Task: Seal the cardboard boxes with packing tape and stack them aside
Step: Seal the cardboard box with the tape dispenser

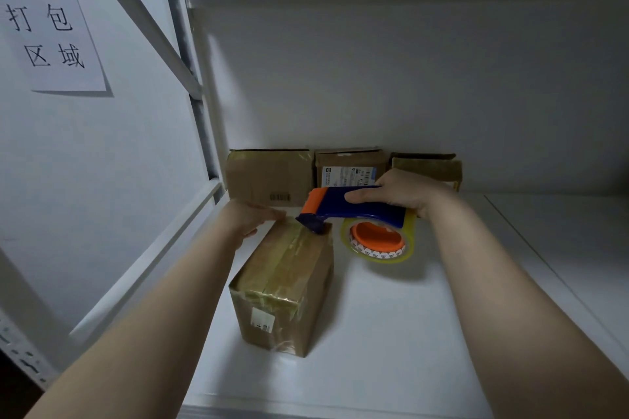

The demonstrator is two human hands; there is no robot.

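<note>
Clamping one tape dispenser (357, 206), right grip (401, 189); left grip (253, 214) flat on one box (289, 282); three boxes (269, 177) behind.

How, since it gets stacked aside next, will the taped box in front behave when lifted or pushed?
The taped box probably stays stiff: tape wraps its top and edges. The glossy tape may feel slippery, so grip bare cardboard sides. Flat on the shelf, it should slide, not roll.

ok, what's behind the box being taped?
Against the back wall: left box, middle box, right box, all cardboard. The right hand and tape dispenser hide lower parts of the last two.
</note>
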